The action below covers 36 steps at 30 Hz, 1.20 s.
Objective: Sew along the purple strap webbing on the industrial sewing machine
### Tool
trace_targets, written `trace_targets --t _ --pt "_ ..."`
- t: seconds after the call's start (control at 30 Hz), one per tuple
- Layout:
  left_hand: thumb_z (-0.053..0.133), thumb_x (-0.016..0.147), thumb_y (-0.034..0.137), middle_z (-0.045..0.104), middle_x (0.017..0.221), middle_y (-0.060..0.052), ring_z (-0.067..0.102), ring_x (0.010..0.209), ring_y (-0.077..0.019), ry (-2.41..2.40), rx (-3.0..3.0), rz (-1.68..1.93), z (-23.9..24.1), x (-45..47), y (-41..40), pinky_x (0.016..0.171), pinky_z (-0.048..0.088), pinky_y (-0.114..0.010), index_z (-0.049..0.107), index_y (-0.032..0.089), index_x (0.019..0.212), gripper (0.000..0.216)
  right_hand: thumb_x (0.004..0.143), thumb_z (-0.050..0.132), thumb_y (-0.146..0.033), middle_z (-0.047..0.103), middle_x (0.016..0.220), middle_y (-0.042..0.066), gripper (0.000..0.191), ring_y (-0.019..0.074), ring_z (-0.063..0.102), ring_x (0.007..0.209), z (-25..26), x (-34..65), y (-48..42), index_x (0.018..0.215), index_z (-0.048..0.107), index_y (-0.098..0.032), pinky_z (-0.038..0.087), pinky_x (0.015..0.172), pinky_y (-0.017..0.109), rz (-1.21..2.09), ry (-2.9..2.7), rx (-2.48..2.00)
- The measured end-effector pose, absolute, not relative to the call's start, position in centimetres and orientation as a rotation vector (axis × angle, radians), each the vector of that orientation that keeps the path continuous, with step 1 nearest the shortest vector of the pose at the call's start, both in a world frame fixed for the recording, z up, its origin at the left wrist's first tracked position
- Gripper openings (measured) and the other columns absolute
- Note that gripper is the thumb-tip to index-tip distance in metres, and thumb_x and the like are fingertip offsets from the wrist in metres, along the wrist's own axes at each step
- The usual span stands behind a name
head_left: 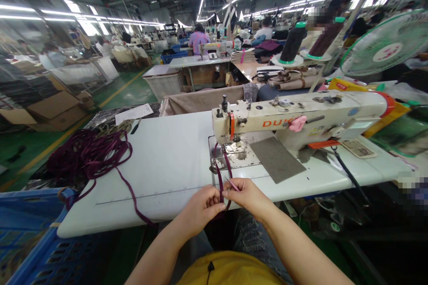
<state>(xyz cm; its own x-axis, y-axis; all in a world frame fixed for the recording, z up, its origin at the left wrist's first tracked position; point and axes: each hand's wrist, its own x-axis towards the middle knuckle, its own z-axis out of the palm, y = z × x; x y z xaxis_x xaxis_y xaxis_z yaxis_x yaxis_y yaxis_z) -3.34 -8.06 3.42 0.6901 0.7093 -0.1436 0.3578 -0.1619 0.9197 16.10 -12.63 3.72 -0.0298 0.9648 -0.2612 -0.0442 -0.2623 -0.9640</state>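
Note:
A narrow dark-purple strap (219,177) runs in a loop from under the sewing machine's needle area down to the table's front edge. My left hand (202,208) pinches this strap between thumb and fingers. Close beside it, my right hand (250,197) is closed with a thin pink pointed tool (233,184) in it, its tip aimed up and left. The right fingertips also meet the strap, though their exact grip on it is hidden. Behind both hands stands the white sewing machine (261,118).
A heap of purple strap (88,153) lies on the left, one length trailing over the table edge. Below it is a blue crate (31,213). Thread cones (293,43) and a green fan (384,46) stand behind the machine. Another person (198,39) sits further back.

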Motion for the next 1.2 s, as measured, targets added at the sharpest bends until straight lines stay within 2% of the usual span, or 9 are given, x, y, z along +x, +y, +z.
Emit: trace_targets --t 0.17,0.27,0.4,0.57,0.67,0.8,0.93,1.07,1.2 --pt "0.062 0.094 0.036 0.06 0.085 -0.002 0.057 0.085 -0.0193 0.832 1.883 0.459 3.3 -3.9 -7.5 0.08 0.041 -0.032 0.067 0.019 0.08 0.022 0.069 0.076 -0.045 0.047 0.061 -0.005 0.028 0.0115 0.035 0.063 3.9 16.3 -12.8 0.073 0.068 -0.019 0.028 0.062 0.027 1.438 -1.031 -1.402" --pt "0.062 0.096 0.037 0.063 0.088 -0.003 0.059 0.087 -0.0192 0.811 1.882 0.503 3.3 -4.1 -7.4 0.084 0.043 -0.032 0.071 0.02 0.083 0.023 0.069 0.077 -0.045 0.043 0.059 -0.006 0.028 0.0114 0.033 0.061 3.9 16.5 -12.8 0.072 0.066 -0.02 0.027 0.061 0.027 1.464 -1.007 -1.382" --pt "0.058 0.099 0.042 0.063 0.09 -0.004 0.06 0.09 -0.0203 0.786 1.858 0.518 3.4 -4.2 -7.5 0.086 0.045 -0.032 0.067 0.02 0.083 0.029 0.068 0.08 -0.045 0.049 0.063 -0.005 0.03 0.0117 0.038 0.065 3.8 16.6 -12.8 0.07 0.066 -0.019 0.031 0.064 0.027 1.434 -1.031 -1.348" --pt "0.051 0.102 0.055 0.064 0.084 -0.002 0.061 0.068 -0.0155 0.802 1.593 0.401 3.2 -4.0 -8.0 0.068 0.047 -0.031 0.061 0.019 0.091 0.039 0.071 0.078 -0.046 0.06 0.066 -0.003 0.03 0.0151 0.053 0.066 3.8 16.7 -12.7 0.071 0.065 -0.019 0.041 0.069 0.028 1.46 -1.069 -1.312" --pt "0.062 0.094 0.066 0.068 0.091 -0.007 0.071 0.083 -0.0216 0.746 1.295 0.401 3.2 -3.6 -8.5 0.064 0.054 -0.03 0.059 0.018 0.09 0.048 0.075 0.075 -0.051 0.065 0.068 -0.001 0.032 0.018 0.059 0.065 3.6 16.8 -12.7 0.075 0.063 -0.021 0.044 0.07 0.031 1.517 -1.096 -1.285" --pt "0.077 0.083 0.07 0.071 0.089 -0.007 0.076 0.097 -0.027 0.777 1.065 0.446 3.4 -3.1 -9.1 0.085 0.063 -0.041 0.06 0.018 0.09 0.056 0.075 0.073 -0.048 0.061 0.07 -0.003 0.029 0.0167 0.054 0.07 3.5 17.0 -12.9 0.077 0.063 -0.021 0.041 0.07 0.028 1.255 -1.198 -1.472" --pt "0.076 0.083 0.072 0.074 0.091 -0.006 0.076 0.101 -0.0277 0.803 1.08 0.503 3.5 -3.0 -9.0 0.1 0.061 -0.05 0.059 0.018 0.088 0.056 0.089 0.066 -0.047 0.064 0.079 -0.001 0.025 0.0181 0.056 0.075 4.7 17.0 -14.3 0.09 0.06 -0.023 0.04 0.07 0.028 0.941 -1.387 -1.707" --pt "0.075 0.085 0.07 0.072 0.09 -0.003 0.074 0.096 -0.0239 0.777 1.092 0.551 3.5 -2.8 -8.7 0.098 0.062 -0.048 0.059 0.019 0.087 0.053 0.102 0.055 -0.04 0.069 0.084 0.002 0.021 0.0196 0.06 0.076 6.3 16.8 -16.2 0.091 0.059 -0.023 0.034 0.068 0.03 0.631 -1.704 -1.877" --pt "0.076 0.081 0.073 0.065 0.085 0.0 0.072 0.086 -0.0205 0.814 1.116 0.579 3.5 -2.4 -8.7 0.093 0.063 -0.045 0.06 0.019 0.087 0.057 0.102 0.057 -0.032 0.071 0.084 0.004 0.014 0.0207 0.064 0.075 6.6 16.5 -17.3 0.093 0.063 -0.023 0.031 0.068 0.032 0.301 -1.922 -1.946"
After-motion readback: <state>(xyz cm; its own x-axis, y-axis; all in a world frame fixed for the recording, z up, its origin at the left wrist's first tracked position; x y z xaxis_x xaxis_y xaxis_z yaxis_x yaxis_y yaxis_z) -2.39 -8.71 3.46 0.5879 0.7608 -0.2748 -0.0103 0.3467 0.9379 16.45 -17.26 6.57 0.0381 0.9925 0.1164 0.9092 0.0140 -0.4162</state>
